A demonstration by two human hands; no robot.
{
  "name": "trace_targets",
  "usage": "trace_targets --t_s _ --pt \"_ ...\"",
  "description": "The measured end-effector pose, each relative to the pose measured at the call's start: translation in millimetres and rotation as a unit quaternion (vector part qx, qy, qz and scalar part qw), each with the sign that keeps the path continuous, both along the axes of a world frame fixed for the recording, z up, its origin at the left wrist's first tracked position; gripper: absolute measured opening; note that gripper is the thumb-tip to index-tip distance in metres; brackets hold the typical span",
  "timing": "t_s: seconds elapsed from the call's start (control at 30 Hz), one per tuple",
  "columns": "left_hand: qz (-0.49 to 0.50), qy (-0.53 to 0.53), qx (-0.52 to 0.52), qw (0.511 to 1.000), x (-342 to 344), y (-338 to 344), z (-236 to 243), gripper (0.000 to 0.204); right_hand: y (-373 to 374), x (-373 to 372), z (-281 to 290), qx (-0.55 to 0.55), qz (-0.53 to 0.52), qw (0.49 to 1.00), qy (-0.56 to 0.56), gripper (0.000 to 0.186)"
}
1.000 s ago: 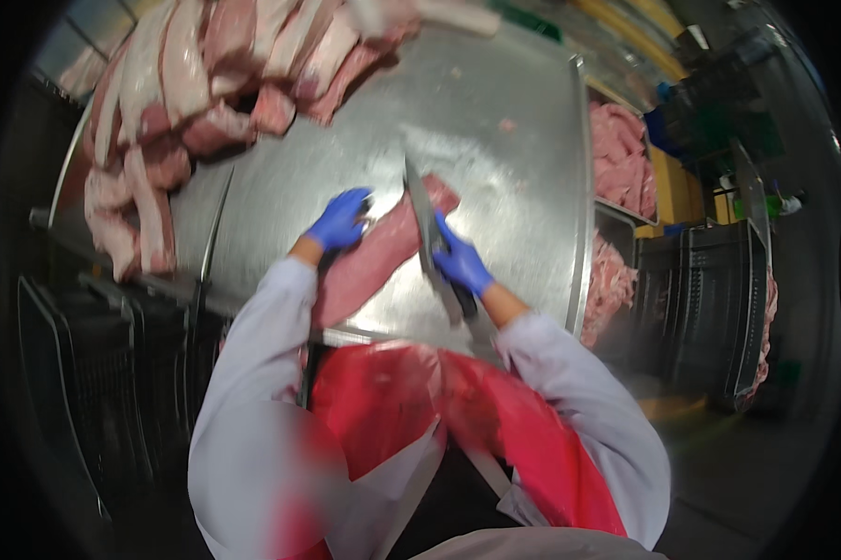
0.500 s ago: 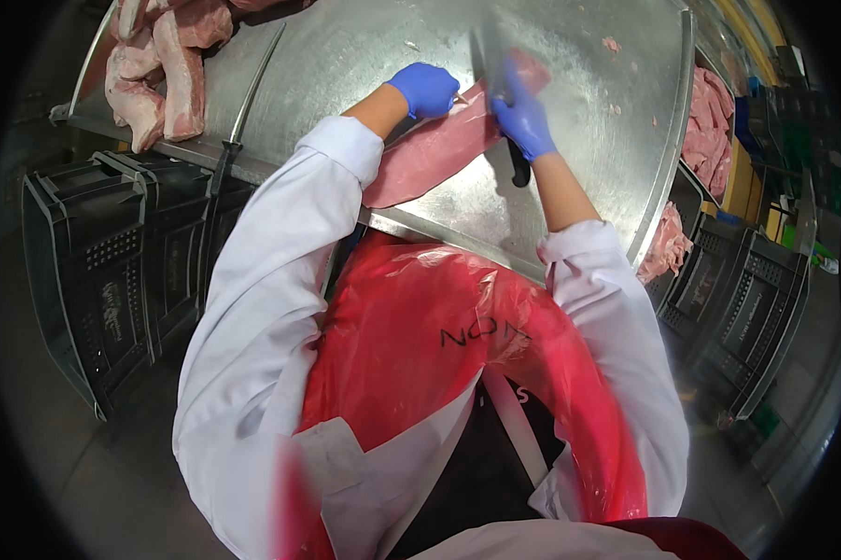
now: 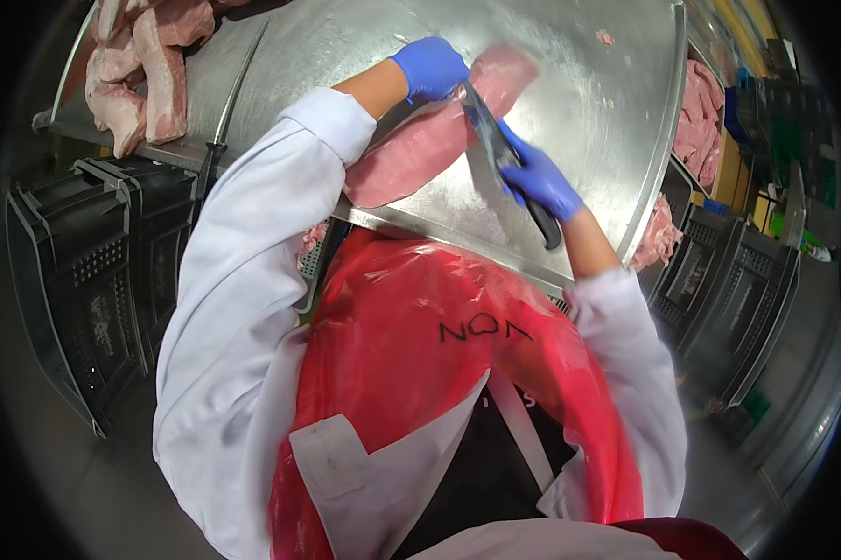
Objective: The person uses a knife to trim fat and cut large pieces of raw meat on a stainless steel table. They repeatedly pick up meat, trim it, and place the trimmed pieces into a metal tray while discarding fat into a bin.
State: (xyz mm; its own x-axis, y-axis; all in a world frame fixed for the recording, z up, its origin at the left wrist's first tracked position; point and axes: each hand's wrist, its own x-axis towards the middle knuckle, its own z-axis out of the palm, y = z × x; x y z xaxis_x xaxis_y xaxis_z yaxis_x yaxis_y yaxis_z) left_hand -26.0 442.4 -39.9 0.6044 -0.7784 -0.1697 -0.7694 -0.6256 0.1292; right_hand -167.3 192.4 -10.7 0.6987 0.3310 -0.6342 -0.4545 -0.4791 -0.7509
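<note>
A long pink piece of boneless pork, which looks like loin (image 3: 404, 161), lies slantwise on the steel table (image 3: 588, 131). My left hand (image 3: 432, 69), in a blue glove, is closed at its upper edge. A small pale strip shows at those fingertips, apparently pinched. My right hand (image 3: 542, 179), also gloved in blue, is wrapped round a knife (image 3: 491, 129) with a black handle. The blade points up and left, its tip at the meat beside my left fingers. Part of the meat's far side is hidden behind my left hand and wrist.
Several thick meat cuts (image 3: 164, 82) are piled at the far left. A sharpening steel (image 3: 238, 91) lies near them, its black handle over the table edge. Black crates (image 3: 77, 266) stand at left; another crate (image 3: 719, 289) is at right, near pink meat (image 3: 699, 126) and trimmings (image 3: 658, 233).
The knife has swung from above the meat down to its near side, its blade now leaning up-left to my left fingertips. My right hand has moved nearer to me; my left hand has risen slightly.
</note>
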Motion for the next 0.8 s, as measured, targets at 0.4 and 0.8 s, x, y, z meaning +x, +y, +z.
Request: trace_targets --t_s 0.4,0.8 --pt "0.0 -0.009 -0.032 0.999 -11 23 69 0.014 61 -6 15 -0.08 0.077 0.993 -0.034 0.073" --pt "0.038 -0.135 -0.072 0.988 -90 67 181 0.016 98 -12 -29 0.019 0.151 0.986 -0.064 0.081"
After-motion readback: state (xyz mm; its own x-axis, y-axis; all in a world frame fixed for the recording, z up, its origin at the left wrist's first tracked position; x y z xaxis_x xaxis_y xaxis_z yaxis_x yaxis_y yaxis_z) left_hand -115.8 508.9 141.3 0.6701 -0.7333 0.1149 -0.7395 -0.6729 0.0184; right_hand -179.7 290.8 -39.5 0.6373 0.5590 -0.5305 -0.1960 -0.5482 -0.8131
